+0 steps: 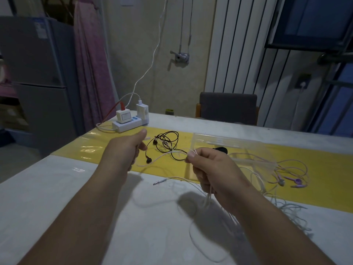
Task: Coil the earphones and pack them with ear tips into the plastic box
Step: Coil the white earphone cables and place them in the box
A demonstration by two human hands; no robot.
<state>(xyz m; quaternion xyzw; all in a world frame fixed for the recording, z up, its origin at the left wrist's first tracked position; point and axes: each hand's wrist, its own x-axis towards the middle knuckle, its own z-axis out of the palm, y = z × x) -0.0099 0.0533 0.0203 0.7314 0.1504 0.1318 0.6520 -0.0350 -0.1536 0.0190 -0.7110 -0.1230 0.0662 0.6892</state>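
My right hand (208, 169) grips a bundle of white earphone cable (162, 156), with loops hanging below the fist. My left hand (128, 148) pinches the same cable further along, so a stretch of it runs between both hands above the table. The cable's metal jack plug (157, 183) lies on the table between my forearms. A clear plastic box (229, 146) lies just behind my right hand. Black earphones (166, 145) sit tangled on the yellow mat (91, 148) behind my hands. Purple earphones (294, 183) lie to the right on the mat.
A white power strip (129, 125) with chargers and cables sits at the table's far left edge. A dark chair (227, 109) stands behind the table. More loose white cable (290, 209) lies at the right of my right forearm. A small black object (221, 149) shows behind my right hand.
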